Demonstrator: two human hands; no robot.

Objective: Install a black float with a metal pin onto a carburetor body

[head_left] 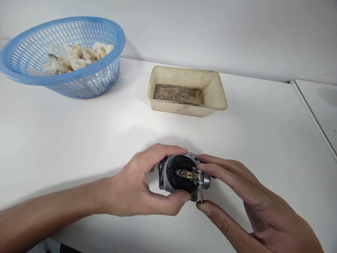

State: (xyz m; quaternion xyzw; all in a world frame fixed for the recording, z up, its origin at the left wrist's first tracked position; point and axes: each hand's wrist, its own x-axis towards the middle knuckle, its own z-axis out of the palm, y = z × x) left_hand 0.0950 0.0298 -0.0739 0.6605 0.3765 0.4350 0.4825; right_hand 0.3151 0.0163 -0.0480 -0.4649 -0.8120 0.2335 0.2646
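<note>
My left hand [155,186] is wrapped around a carburetor [181,177], with its fingers over the far side and its thumb along the near edge. The open face of the carburetor, with a black middle and brass parts, points up at me. At its right side a thin metal pin [202,193] sticks out toward me, partly inside a small hinge mount. The thumb of my right hand [252,196] presses against the pin's near end. The right fingertips touch the far right side of the carburetor.
Behind my hands stands a cream plastic tray [184,109] holding many loose metal pins [179,95]. A blue plastic basket [86,82] with whitish plastic pieces [79,56] is at the back left. The white table [263,133] meets a wall behind, and a seam runs at the right.
</note>
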